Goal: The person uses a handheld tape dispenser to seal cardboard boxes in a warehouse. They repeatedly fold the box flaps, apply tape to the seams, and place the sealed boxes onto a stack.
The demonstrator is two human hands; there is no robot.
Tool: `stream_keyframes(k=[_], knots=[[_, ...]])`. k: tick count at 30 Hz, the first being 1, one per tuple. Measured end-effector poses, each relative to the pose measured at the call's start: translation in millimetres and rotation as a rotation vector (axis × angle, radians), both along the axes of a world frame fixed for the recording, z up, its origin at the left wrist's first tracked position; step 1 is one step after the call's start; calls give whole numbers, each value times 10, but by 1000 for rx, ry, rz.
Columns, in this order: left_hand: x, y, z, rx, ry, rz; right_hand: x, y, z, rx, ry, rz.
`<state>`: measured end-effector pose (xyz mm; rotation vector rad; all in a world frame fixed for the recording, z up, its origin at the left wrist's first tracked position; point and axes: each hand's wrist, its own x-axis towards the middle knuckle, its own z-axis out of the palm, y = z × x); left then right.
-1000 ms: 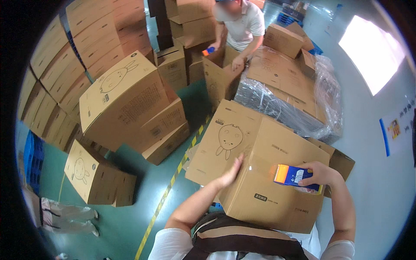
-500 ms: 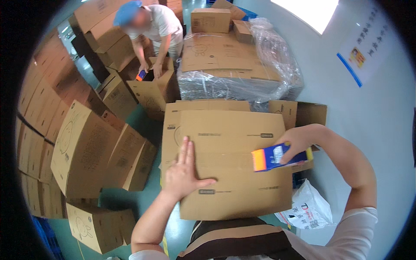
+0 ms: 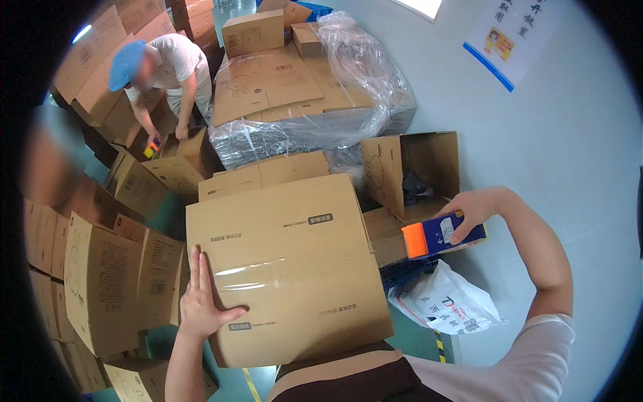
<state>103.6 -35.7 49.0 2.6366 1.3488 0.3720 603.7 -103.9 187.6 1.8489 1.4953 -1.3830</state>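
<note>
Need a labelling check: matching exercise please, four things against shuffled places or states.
1. Orange-headed tool
2. Taped carton
3. Plastic bag
4. Notice

A. Just below the tool in view
B. On the wall
C. Held in the person's right grip
D. Touched by the person's left grip

Pairs: 1-C, 2-D, 3-A, 4-B

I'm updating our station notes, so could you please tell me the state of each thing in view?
Near carton: facing side closed, tape across it
Left hand: open, resting against that carton
Tape dispenser: held in the right hand, apart from that carton
Side carton: open, grey contents showing
White bag: creased
Clear wrap: loose, bunched
Co-worker's carton: apparently open
</note>
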Motion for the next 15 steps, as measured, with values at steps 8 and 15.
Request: stream_keyframes(k=[8,15], knots=[[20,17,60,-38,25,13,112,21,203,175,83,171],[27,77,-22,-30,24,-13,493,-185,-779,140,267,79]])
